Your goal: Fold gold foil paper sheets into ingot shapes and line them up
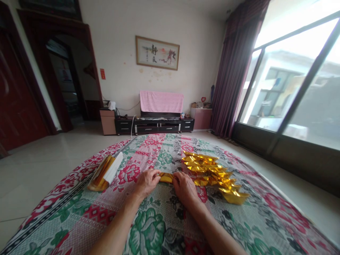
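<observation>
A small piece of gold foil paper [166,177] lies on the flowered cloth [159,226] between my two hands. My left hand [146,181] pinches its left end with curled fingers. Its right end is gripped by my right hand [185,186], fingers closed over it. Just right of my right hand sits a pile of several folded gold paper ingots [212,174]. A stack of flat gold foil sheets [104,173], white on the underside, lies to the left of my left hand.
The flowered cloth covers the tiled floor [39,166]. A dark TV cabinet [156,124] with a pink cloth [161,101] draped above it stands at the far wall. A large window [297,85] and purple curtain [233,71] fill the right side.
</observation>
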Demonstrator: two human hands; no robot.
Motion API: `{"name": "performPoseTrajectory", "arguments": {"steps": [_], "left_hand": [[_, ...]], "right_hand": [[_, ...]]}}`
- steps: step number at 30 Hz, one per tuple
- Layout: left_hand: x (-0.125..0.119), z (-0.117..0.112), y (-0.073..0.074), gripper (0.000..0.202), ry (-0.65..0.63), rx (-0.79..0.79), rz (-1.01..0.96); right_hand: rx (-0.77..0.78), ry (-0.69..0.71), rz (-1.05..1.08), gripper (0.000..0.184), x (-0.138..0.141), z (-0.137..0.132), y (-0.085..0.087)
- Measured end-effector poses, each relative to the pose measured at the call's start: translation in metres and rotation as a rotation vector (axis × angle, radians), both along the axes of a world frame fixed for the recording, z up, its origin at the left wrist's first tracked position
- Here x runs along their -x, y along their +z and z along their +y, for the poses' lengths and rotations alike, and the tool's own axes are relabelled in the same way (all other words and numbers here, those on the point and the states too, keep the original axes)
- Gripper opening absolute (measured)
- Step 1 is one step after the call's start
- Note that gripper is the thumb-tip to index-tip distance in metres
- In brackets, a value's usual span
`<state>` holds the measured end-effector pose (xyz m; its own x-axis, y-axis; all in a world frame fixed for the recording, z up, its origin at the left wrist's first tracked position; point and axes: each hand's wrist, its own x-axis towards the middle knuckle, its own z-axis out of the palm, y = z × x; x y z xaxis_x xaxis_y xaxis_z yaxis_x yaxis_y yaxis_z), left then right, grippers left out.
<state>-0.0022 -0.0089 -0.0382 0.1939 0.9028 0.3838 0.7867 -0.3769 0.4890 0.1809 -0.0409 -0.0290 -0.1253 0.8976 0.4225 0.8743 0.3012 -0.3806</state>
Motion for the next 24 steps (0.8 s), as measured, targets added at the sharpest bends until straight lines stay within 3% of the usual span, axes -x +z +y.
{"name": "performPoseTrajectory", "arguments": {"steps": [13, 24], "left_hand": [[-0.001, -0.007, 0.009, 0.023, -0.045, -0.036, 0.038], [0.001, -0.010, 0.011, 0.029, 0.050, 0.041, 0.049]], "right_hand": [[-0.031, 0.011, -0.029, 0.018, 0.000, -0.001, 0.000], [0.020, 0.036, 0.006, 0.017, 0.002, 0.002, 0.001]]}}
